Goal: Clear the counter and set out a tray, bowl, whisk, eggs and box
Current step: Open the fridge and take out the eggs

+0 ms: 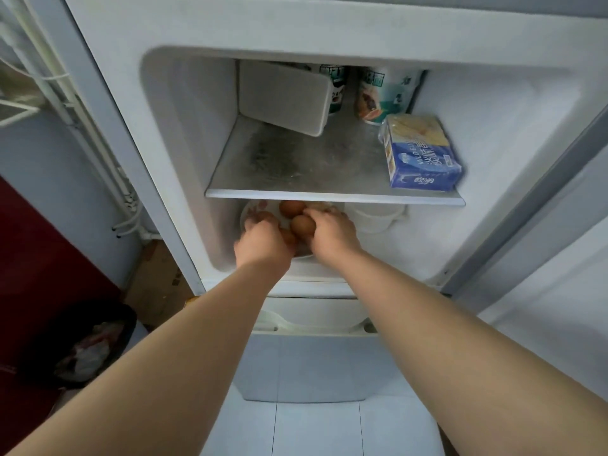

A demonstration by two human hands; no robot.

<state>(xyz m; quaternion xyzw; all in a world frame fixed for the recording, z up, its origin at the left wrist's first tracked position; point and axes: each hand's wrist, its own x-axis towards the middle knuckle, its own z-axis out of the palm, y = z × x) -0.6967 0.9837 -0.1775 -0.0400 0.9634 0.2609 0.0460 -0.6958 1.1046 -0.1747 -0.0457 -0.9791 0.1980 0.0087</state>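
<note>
Both my arms reach into the open fridge, under its shelf (332, 195). A white plate (250, 210) with several brown eggs (291, 208) sits on the lower level. My right hand (332, 232) curls round one brown egg (301, 225). My left hand (261, 241) is over the plate's left side with its fingers curled on another egg (263, 216), mostly hidden. A blue and yellow box (421, 153) lies on the right of the shelf above.
A white container (283, 97) leans at the back of the shelf, next to two printed cartons (378, 90). A white cup (375, 217) stands right of the plate. The fridge door (543, 258) is open at right. A dark bin (82, 343) sits on the floor at left.
</note>
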